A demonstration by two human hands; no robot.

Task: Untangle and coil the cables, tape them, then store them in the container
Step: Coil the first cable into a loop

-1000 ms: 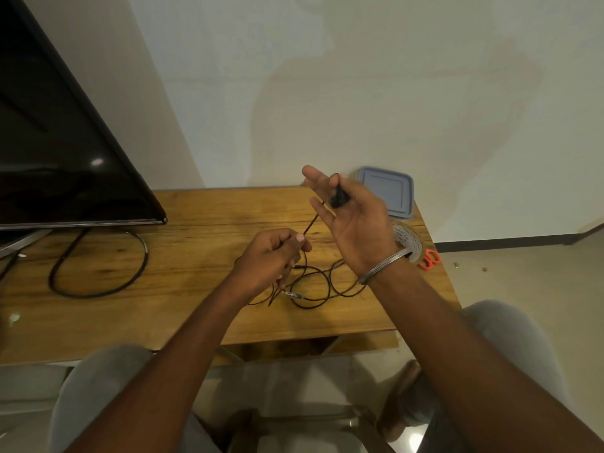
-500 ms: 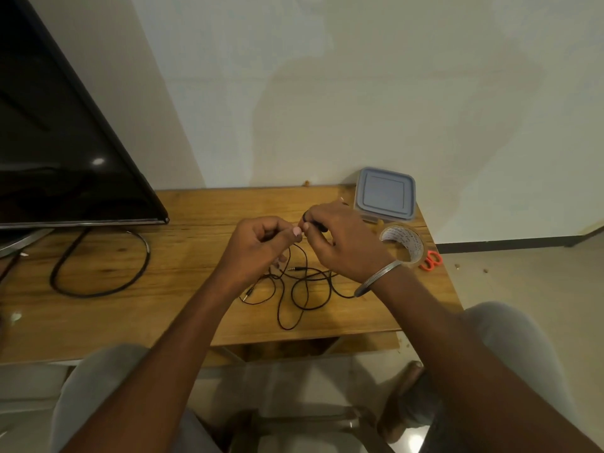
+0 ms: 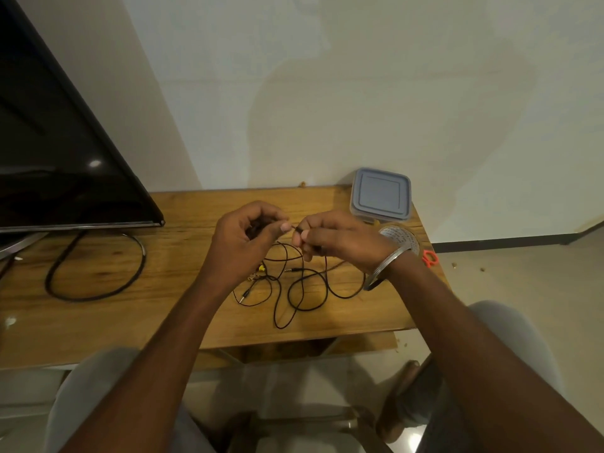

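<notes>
Hands — left hand [image 3: 243,238], right hand [image 3: 340,238] — pinch thin black cable [image 3: 295,291] above table [image 3: 98,322].

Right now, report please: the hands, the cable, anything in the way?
Left hand and right hand both pinch the black cable. Rest lies tangled on the table. Container lidded, tape roll beside it.

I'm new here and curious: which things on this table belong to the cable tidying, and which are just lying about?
Job: thin black cables, held by left hand and right hand; tape roll; lidded container; orange scissors, probably.
Lying about: television; thick black cord.
</notes>
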